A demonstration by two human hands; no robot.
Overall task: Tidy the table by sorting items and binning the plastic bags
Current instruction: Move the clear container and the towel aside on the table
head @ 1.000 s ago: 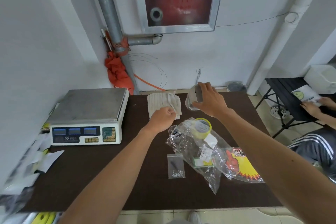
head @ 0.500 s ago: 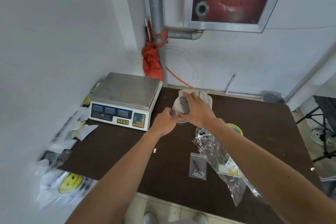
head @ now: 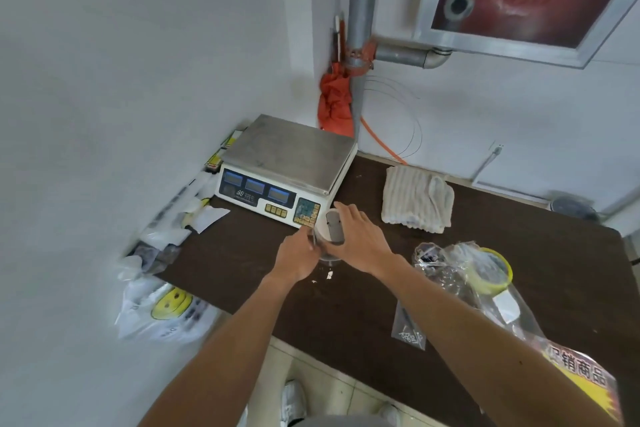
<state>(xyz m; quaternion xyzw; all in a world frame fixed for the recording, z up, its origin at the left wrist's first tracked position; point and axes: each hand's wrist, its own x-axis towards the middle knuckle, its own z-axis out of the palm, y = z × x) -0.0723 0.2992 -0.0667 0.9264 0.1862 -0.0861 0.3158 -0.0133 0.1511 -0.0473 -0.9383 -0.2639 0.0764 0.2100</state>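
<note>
My right hand (head: pixel 358 242) grips a clear plastic cup with a white lid (head: pixel 329 226) just in front of the scale. My left hand (head: pixel 298 255) is curled against the cup's left side and touches it. To the right on the dark table (head: pixel 346 308) lies a crumpled clear plastic bag (head: pixel 460 270) with a yellow tape roll (head: pixel 493 270) in it. A small clear zip bag (head: pixel 408 328) with dark bits lies nearer me. A yellow and red printed packet (head: pixel 578 374) pokes out under my right forearm.
A digital scale (head: pixel 287 166) stands at the table's back left. A folded striped cloth (head: pixel 417 203) lies behind the cup. White plastic bags, one with a yellow smiley (head: pixel 166 308), pile up off the table's left edge by the wall. White crumbs (head: pixel 327 276) lie under the cup.
The cup has travelled left from beside the cloth to the front of the scale, still in my right hand. My left hand came along and stays against it. The view swung left.
</note>
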